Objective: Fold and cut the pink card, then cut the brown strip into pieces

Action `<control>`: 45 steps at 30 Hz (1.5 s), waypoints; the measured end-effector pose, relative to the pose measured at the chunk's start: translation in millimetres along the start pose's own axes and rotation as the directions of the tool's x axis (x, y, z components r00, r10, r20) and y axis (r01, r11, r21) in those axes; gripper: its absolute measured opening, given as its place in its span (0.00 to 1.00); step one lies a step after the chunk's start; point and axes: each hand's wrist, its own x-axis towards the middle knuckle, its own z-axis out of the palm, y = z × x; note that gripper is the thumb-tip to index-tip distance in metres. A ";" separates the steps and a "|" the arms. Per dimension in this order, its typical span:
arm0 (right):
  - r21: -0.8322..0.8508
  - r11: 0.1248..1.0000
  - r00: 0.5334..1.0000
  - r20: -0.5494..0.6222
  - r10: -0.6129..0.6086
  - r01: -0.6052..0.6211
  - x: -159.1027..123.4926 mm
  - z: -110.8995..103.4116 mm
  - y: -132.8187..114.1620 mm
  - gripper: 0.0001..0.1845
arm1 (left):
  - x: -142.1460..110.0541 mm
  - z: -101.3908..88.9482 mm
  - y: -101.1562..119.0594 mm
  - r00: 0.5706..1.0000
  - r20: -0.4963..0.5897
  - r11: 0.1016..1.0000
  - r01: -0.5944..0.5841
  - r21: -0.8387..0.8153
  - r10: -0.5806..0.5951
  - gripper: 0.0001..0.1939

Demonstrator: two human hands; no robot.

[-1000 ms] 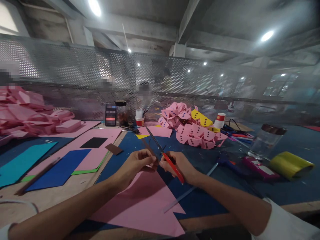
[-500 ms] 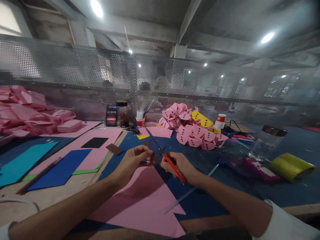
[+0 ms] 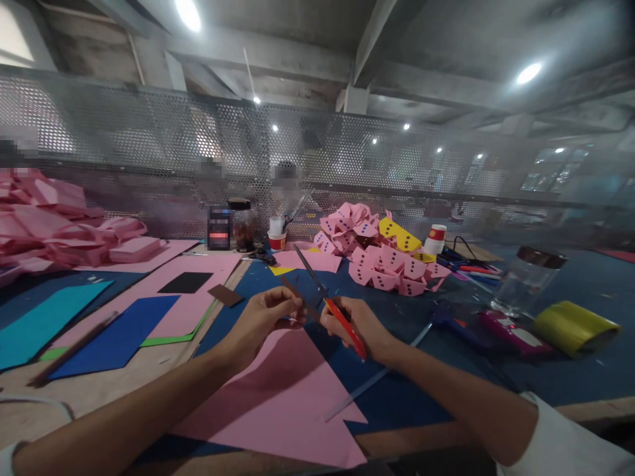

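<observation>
My right hand grips red-handled scissors, their dark blades pointing up and away to the left. My left hand is closed in a pinch on a narrow brown paper strip. The strip runs behind the fingertips towards the scissors; whether the blades touch it I cannot tell. Below both hands lies a large pink paper sheet with a notched right edge. A brown paper piece rests on the table left of my left hand.
To the left are blue paper, turquoise paper, black paper and a pink heap. Dotted pink paper shapes stand ahead. A clear jar, magenta device, yellow roll and glue gun lie right.
The scissors' blades have tilted slightly more upright, their tip shifting a little right and up. Both hands stay nearly in place, and the whole view has shifted slightly.
</observation>
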 end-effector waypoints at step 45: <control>0.004 1.000 0.989 -0.141 -0.030 0.031 7.4 -7.9 6.8 0.11 | 5.9 -5.3 -4.3 0.992 0.122 0.958 -0.028 0.286 -0.007 0.11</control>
